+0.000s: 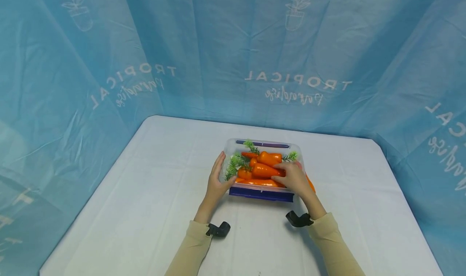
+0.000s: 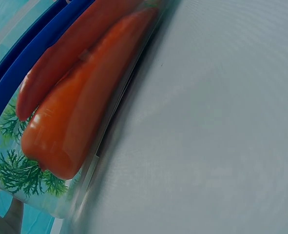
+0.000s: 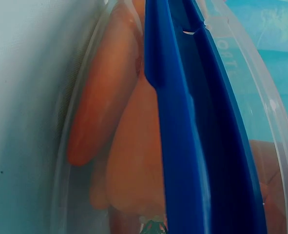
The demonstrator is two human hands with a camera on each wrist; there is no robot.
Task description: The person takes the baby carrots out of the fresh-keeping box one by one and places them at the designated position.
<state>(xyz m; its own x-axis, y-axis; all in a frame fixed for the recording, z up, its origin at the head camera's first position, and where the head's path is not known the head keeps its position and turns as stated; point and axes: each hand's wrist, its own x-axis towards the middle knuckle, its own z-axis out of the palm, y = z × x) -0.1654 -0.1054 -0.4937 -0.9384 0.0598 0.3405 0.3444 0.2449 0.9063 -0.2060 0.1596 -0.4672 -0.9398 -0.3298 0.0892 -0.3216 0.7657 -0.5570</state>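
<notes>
A clear plastic box with blue clip latches stands on the table, filled with orange peppers and green leafy sprigs. My left hand rests along the box's left side, fingers straight and thumb over the near left corner. Reaching in from the right, my right hand pinches the right end of an orange pepper between thumb and fingers. Through the wall, the left wrist view shows a long pepper. A raised latch covers much of the right wrist view.
Part of an orange piece shows just outside the box, beyond my right wrist. White cloth covers the table. Blue printed curtains hang behind it and at both sides. A black camera strap sits on each wrist.
</notes>
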